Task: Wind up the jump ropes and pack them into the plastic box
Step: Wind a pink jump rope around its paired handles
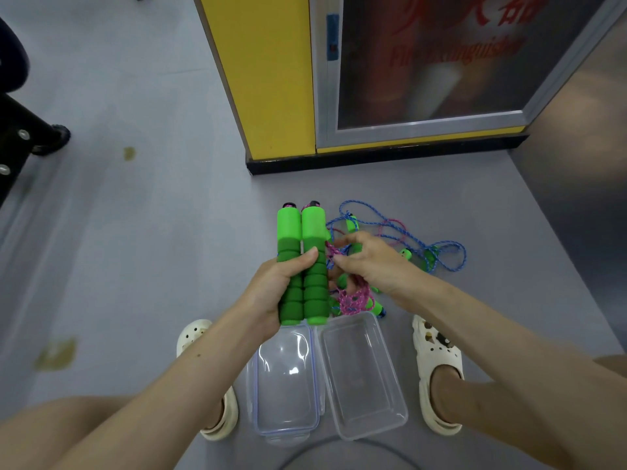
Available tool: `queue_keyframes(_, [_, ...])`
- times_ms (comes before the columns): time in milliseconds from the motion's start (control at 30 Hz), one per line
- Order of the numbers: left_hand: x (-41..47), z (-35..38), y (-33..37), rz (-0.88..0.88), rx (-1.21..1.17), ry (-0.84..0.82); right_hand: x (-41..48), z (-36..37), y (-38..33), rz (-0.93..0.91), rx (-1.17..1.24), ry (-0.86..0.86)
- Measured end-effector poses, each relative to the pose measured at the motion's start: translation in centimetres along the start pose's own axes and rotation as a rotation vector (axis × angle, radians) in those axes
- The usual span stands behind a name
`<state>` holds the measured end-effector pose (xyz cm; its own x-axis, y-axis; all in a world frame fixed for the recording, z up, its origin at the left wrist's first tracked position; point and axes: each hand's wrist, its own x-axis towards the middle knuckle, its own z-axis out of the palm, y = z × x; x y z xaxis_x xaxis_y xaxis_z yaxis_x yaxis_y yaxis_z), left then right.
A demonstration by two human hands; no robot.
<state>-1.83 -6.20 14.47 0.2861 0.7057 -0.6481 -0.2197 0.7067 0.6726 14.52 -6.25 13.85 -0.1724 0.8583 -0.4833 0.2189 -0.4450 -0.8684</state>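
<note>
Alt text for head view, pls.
A person's left hand grips two green foam handles upright while the right hand pinches the pink rope beside them. An empty plastic box and its lid lie below; a blue rope lies tangled beyond.

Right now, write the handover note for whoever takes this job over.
Left hand grips two green handles, held together, upright.
Right hand pinches the pink rope beside them.
Blue rope lies tangled on the floor beyond the hands.
Box stands open and empty, lid beside it.
Done: nothing packed yet.
Left: wind the pink rope, wind the blue one, pack both, close the box.
</note>
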Motion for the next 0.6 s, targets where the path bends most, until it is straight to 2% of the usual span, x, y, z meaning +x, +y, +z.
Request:
queue_keyframes(200, [0.3, 0.1, -0.4, 0.143, 0.245, 0.164, 0.0, 0.2, 0.0, -0.003, -0.174, 0.027])
queue_keyframes(300, [0.7, -0.1, -0.9, 0.363, 0.634, 0.255, -0.3, 0.2, -0.2, -0.014, -0.274, 0.053])
queue_keyframes(400, [1.0, -0.2, -1.0, 0.456, 0.876, 0.341, -0.3, 0.4, -0.5, -0.036, -0.375, 0.049])
queue_keyframes(500, [0.9, 0.0, -1.0, 0.499, 1.205, 0.48, -0.3, 0.7, -0.9, 0.017, -0.314, -0.03])
queue_keyframes(600, [0.4, 0.4, -1.3, 0.641, 1.572, 0.583, -0.4, 1.0, -1.1, 0.047, -0.14, -0.075])
